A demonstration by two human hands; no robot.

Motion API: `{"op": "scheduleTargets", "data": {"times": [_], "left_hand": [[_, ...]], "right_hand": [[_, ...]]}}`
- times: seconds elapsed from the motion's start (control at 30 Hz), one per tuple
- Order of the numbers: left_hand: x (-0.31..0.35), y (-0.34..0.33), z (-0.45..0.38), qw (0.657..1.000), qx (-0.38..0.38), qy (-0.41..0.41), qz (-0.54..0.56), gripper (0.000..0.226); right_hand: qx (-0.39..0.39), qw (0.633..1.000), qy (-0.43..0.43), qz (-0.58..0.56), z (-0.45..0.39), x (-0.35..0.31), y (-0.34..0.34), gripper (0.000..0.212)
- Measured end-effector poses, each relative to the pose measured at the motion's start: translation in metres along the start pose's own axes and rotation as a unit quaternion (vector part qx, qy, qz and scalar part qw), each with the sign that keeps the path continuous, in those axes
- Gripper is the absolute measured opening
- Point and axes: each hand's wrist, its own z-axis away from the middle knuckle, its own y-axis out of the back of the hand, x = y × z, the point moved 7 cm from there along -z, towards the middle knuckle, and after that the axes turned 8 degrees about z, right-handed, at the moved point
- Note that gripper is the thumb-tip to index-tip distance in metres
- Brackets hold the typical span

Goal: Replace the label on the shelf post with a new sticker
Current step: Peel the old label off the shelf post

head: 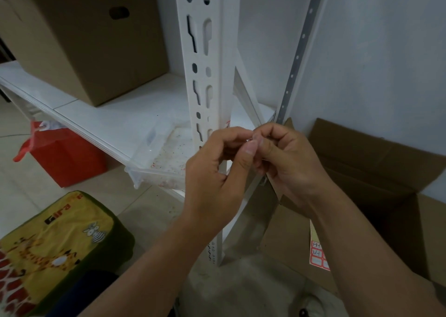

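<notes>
Head view shows our left hand (212, 167) and right hand (287, 162) meeting in front of the white shelf post (205, 75), fingertips pressed together around something small and pale; we judge it to be a sticker or a scrap of label, though it is too hidden to name for sure. Both hands curl in a pinch, thumbs against forefingers. A faint red mark shows on the post just above our fingers, perhaps label residue. The sticker sheet (318, 254), red-bordered, lies in the open cardboard box (386, 172) to the right, near the post's foot. Such a sticker will likely be feather-light, limp and tacky, apt to fold on itself, so we should hold it by one corner or edge only, keep the glued face off our skin, and lay it flat on the post's plain side.
</notes>
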Motion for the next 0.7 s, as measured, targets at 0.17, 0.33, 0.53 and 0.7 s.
{"op": "scheduleTargets", "data": {"times": [0.17,0.33,0.53,0.7], "left_hand": [[-0.004,-0.002,-0.001,0.998,-0.025,0.036,0.048,0.009],[-0.006,-0.008,-0.002,0.992,-0.059,0.063,0.091,0.012],[-0.008,-0.01,-0.001,0.99,-0.078,0.069,0.096,0.011],[-0.011,-0.009,0.0,0.989,-0.09,0.078,0.088,0.01]], "right_hand": [[-0.006,1.0,0.008,0.018,0.0,0.0,0.005,0.02],[-0.026,1.0,0.016,0.006,-0.001,0.0,0.009,0.031],[-0.046,0.999,0.025,0.003,-0.002,0.001,0.01,0.039],[-0.035,0.998,0.031,0.049,-0.001,-0.003,0.015,0.028]]}}
